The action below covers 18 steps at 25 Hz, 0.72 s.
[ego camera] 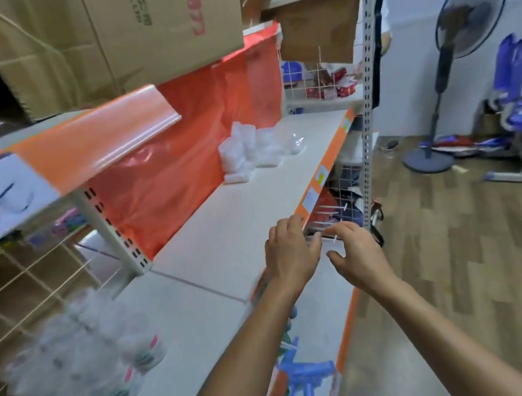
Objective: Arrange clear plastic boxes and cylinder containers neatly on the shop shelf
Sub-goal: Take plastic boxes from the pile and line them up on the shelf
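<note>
At shelf (238, 214) edge, clear box (314, 240) gripped between left hand (289, 251) and right hand (359, 252) fingers (346, 228).

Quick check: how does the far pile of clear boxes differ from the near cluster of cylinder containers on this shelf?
The clear boxes are squarish, plain whitish and piled loosely at the far end; the cylinder containers are round, carry pink and green markings and sit clustered at the near end. Both are clear plastic on the same white shelf.
</note>
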{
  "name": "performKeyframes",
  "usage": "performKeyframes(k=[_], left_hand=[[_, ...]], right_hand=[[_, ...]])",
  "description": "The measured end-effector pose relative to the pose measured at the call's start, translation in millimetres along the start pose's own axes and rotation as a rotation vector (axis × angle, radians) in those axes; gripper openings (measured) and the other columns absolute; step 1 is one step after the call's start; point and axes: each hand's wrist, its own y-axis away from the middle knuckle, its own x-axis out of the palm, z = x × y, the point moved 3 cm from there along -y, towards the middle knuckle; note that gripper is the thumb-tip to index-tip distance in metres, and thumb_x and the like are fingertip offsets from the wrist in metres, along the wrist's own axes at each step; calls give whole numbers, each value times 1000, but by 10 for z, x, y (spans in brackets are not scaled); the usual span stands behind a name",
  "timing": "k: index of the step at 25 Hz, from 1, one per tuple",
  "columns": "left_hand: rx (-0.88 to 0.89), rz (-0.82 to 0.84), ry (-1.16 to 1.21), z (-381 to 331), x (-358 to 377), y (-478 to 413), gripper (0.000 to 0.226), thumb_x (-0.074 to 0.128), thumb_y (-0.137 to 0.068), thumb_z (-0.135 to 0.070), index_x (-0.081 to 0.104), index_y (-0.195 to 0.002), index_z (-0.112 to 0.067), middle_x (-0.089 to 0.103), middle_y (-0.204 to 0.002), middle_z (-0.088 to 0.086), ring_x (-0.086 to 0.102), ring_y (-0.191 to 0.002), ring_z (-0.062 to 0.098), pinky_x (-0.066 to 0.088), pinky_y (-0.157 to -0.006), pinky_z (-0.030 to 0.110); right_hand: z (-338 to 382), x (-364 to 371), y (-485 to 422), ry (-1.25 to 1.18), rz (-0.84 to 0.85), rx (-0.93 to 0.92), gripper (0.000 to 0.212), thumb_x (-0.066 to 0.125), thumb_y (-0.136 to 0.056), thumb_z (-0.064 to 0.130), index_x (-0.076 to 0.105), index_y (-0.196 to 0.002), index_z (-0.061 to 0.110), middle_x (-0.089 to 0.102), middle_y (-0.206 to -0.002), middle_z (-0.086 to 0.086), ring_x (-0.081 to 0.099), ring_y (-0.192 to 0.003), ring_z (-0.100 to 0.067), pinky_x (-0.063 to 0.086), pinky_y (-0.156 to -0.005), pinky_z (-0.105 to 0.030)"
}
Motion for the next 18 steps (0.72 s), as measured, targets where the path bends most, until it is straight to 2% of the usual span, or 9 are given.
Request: performKeyframes(k=[5,13,18], left_hand=[[-7,-4,-16,195,245,-877,44,54,-91,-37,50,-129,-15,55,-124,9,47,-114,29,39,-92,37],[-68,3,-30,577,610,-1751,47,57,-90,-36,49,-130,-14,50,-129,9,43,-121,30,38,-95,38],[-150,-9,-72,802,891,-2304,55,57,-89,-40,43,-136,-15,38,-140,8,35,-128,28,34,-101,37]], right_hand=[[-296,224,-892,-15,-12,30,39,61,-74,3,62,-113,8,61,-113,-9,53,-110,-29,39,-92,-34],[-564,670,-1822,-68,46,33,41,61,-77,5,59,-118,9,58,-121,-11,48,-117,-29,32,-96,-30],[-792,910,-2548,-69,111,21,44,61,-77,4,57,-120,9,52,-128,-12,44,-121,-31,30,-99,-31]])
